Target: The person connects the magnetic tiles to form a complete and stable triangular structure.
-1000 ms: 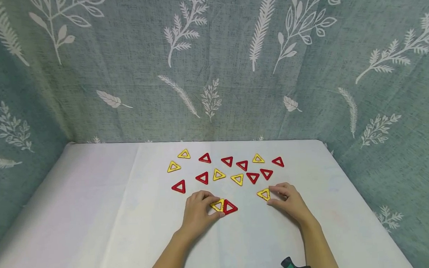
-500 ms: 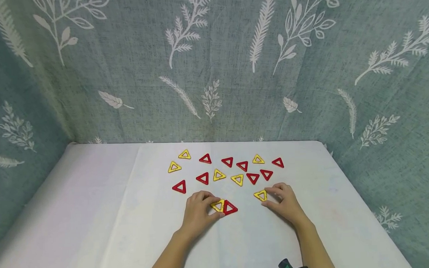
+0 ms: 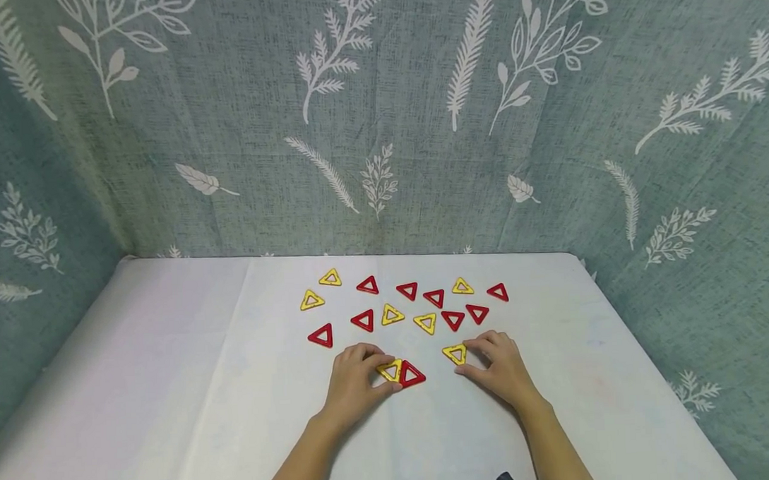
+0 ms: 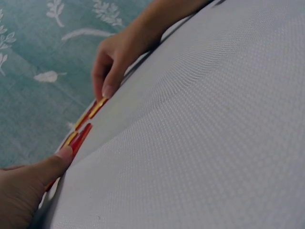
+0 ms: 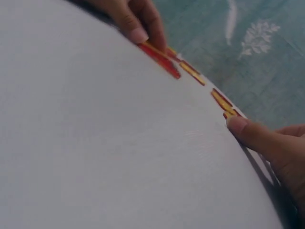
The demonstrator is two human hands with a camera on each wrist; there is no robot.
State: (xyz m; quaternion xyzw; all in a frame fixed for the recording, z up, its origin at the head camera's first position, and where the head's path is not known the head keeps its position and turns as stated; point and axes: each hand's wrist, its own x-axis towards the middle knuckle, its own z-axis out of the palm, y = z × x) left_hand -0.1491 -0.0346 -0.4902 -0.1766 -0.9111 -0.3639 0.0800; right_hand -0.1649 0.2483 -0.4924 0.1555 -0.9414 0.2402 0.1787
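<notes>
In the head view my left hand (image 3: 359, 377) pinches a yellow open-centred plastic triangle (image 3: 398, 364) on the white table. A red triangle (image 3: 404, 375) lies against its right side, edge to edge; my left thumb reaches to where they meet. Farther right, my right hand (image 3: 500, 370) holds a second yellow triangle (image 3: 452, 348) between thumb and fingers, apart from the joined pair. Both wrist views show the tiles edge-on and low to the cloth: the left thumb (image 4: 65, 153) on its tile, and the right thumb (image 5: 238, 125) on a yellow edge.
Several loose red and yellow triangles, such as a red one (image 3: 329, 336) and a yellow one (image 3: 434, 323), lie scattered behind the hands. A green leaf-patterned curtain (image 3: 243, 202) stands around the back and sides of the white table (image 3: 142, 390).
My right hand has slid left with its yellow triangle, closer to the joined pair. My left hand and the tiles by it have stayed in place.
</notes>
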